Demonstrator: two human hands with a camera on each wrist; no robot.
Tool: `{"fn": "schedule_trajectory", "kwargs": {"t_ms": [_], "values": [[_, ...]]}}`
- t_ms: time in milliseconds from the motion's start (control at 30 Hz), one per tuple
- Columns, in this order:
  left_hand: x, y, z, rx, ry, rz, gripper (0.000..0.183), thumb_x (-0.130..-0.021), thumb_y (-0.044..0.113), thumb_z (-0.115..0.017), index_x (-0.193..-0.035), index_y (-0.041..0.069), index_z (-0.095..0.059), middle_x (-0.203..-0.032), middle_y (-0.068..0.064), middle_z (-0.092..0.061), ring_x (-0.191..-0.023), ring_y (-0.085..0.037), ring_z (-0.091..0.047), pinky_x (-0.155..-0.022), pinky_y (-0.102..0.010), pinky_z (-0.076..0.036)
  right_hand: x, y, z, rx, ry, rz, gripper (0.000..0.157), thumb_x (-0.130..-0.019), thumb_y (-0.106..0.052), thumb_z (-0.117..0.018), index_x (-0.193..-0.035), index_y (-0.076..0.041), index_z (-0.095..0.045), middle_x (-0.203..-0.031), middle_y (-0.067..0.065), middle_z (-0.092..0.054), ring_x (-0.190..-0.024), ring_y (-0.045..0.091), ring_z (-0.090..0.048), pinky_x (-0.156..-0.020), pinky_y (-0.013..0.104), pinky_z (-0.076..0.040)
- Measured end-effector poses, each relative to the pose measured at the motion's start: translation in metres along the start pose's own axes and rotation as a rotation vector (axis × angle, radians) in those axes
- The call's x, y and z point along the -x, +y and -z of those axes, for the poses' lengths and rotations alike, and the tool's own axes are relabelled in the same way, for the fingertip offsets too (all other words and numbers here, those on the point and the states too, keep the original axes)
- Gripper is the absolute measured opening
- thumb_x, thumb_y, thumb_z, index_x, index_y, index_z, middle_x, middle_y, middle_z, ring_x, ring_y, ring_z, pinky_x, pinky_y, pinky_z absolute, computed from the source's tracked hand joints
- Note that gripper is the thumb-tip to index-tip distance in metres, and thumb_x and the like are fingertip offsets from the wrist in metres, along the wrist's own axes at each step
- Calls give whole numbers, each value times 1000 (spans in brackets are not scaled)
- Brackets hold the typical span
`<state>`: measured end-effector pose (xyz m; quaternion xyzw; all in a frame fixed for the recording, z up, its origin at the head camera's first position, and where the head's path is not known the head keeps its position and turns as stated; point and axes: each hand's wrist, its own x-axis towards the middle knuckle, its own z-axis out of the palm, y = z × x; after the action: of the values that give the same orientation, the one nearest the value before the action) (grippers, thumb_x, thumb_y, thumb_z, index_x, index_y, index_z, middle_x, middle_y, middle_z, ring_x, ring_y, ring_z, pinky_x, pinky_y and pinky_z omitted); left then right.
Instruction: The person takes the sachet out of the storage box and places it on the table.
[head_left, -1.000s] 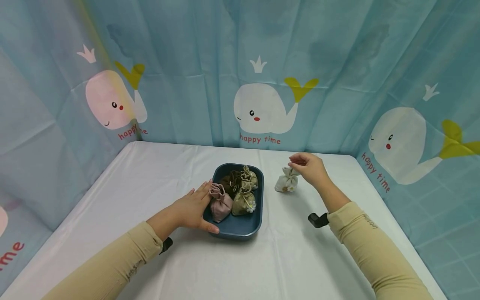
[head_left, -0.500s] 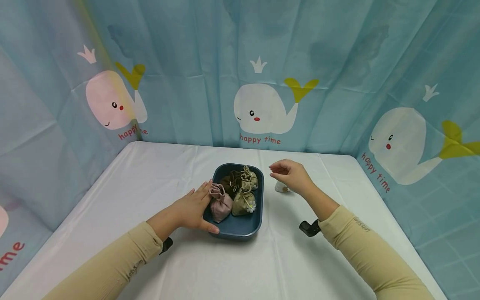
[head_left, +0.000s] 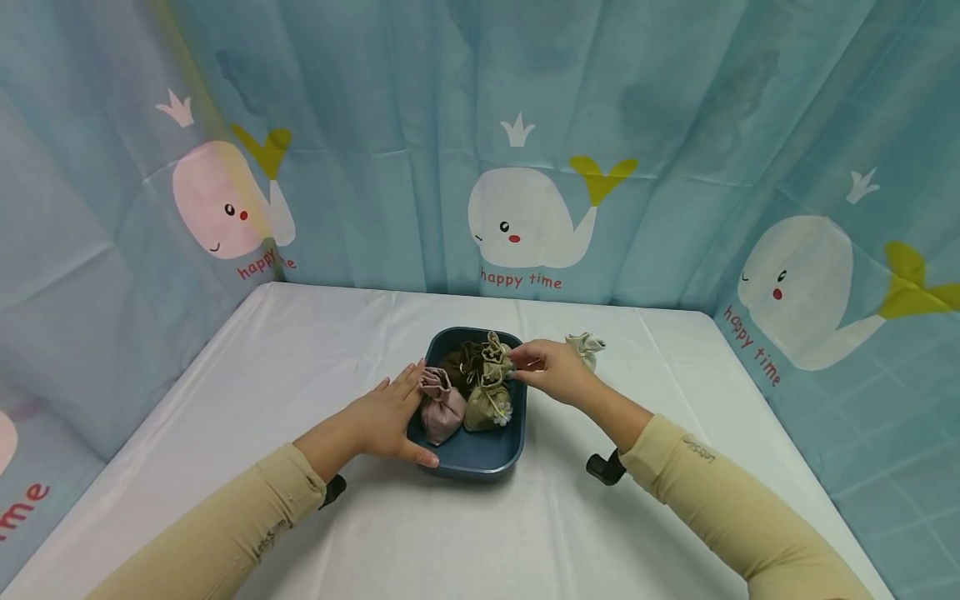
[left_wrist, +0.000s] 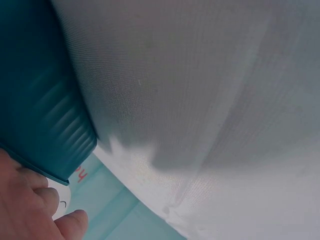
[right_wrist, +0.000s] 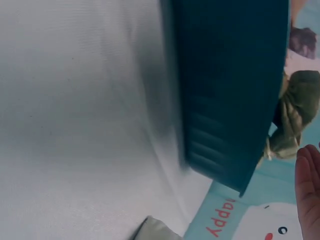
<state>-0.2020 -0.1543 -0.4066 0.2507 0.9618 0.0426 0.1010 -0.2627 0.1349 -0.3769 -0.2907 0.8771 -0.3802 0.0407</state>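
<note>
A dark blue plastic bin (head_left: 472, 461) holds several small drawstring pouches. A pink pouch (head_left: 442, 415) sits at its left, a brown pouch (head_left: 453, 367) behind. An olive pouch (head_left: 486, 408) with a white flower stands front right, and another olive pouch (head_left: 495, 354) lies at the back right. My left hand (head_left: 386, 417) rests along the bin's left rim, fingers extended, thumb at the front corner. Over the right rim, my right hand (head_left: 555, 371) reaches with its fingertips beside the back olive pouch; in the right wrist view its fingers (right_wrist: 306, 175) look fairly straight, with no pouch seen between them.
A pale drawstring pouch (head_left: 587, 346) stands on the white-covered table (head_left: 637, 533) right of the bin, partly hidden behind my right hand. A blue curtain (head_left: 375, 217) printed with whales closes off the back and sides.
My right hand has let go of the pale pouch, leaving it on the table, and has moved left to the bin's right rim. My left hand has stayed in place.
</note>
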Motion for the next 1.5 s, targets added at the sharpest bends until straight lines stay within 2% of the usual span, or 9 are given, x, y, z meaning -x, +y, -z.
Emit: {"fn": "schedule_trajectory", "kwargs": {"t_ms": [133,367,500,633,800,1033,1233,1367,1500], "values": [[0,0,0,5,4,-8,127,-58,86,-49,-145,1,-15,-153,-15,5,-139,-30,1,-106,-54,-17,-1,0,-5,29,-28,-17,32,-85,-15,-66,-116,-7,-63,-112,7,-63,-98,20,-62,-79,28,-51],[-1,-1,-1,-1,4,1,128,-57,87,-47,-146,3,-12,-153,-13,6,-140,-29,2,-107,-53,-17,-2,1,-13,120,-38,57,30,-85,-17,-66,-114,-9,-64,-110,6,-64,-94,20,-63,-82,33,-50],[-1,-2,-2,-5,3,4,128,-56,88,-46,-146,3,-11,-153,-13,6,-140,-29,2,-107,-52,-17,-2,-1,-15,109,-31,78,25,-84,-14,-67,-108,-9,-65,-106,5,-64,-89,17,-63,-79,33,-51],[-1,-3,-2,-3,6,3,129,-56,89,-45,-146,3,-10,-153,-13,6,-140,-29,2,-107,-52,-17,-1,-4,-15,67,-40,65,21,-82,-12,-69,-102,-9,-66,-102,4,-64,-89,15,-63,-76,28,-52],[0,-2,-2,3,7,-2,129,-56,88,-46,-146,3,-9,-153,-14,6,-140,-28,2,-107,-52,-18,-2,-5,-15,24,-67,12,26,-80,-12,-71,-105,-10,-64,-100,2,-64,-90,13,-64,-73,24,-51],[1,-1,2,16,16,-15,130,-56,88,-46,-146,0,-13,-152,-16,3,-139,-31,0,-106,-54,-19,-2,-8,-16,53,-108,34,36,-79,-17,-72,-113,-9,-62,-106,4,-64,-87,11,-63,-72,22,-51],[2,-1,1,36,9,-10,128,-58,85,-50,-146,1,-10,-152,-15,5,-139,-31,0,-106,-53,-18,-2,-12,-14,97,-125,75,40,-77,-18,-74,-113,-6,-63,-91,0,-63,-81,11,-59,-68,23,-50],[0,-2,-1,25,4,-1,128,-58,85,-50,-146,3,-7,-153,-14,6,-140,-29,1,-107,-52,-17,-3,-14,-13,142,-163,98,34,-76,-20,-76,-107,-9,-67,-89,-4,-62,-77,9,-57,-66,21,-49],[-2,-3,-2,31,3,4,128,-58,85,-51,-147,4,-6,-153,-13,7,-140,-28,2,-107,-52,-17,-3,-14,-13,169,-171,142,19,-76,-20,-75,-93,-13,-69,-84,-7,-61,-74,6,-55,-64,21,-48]]}}
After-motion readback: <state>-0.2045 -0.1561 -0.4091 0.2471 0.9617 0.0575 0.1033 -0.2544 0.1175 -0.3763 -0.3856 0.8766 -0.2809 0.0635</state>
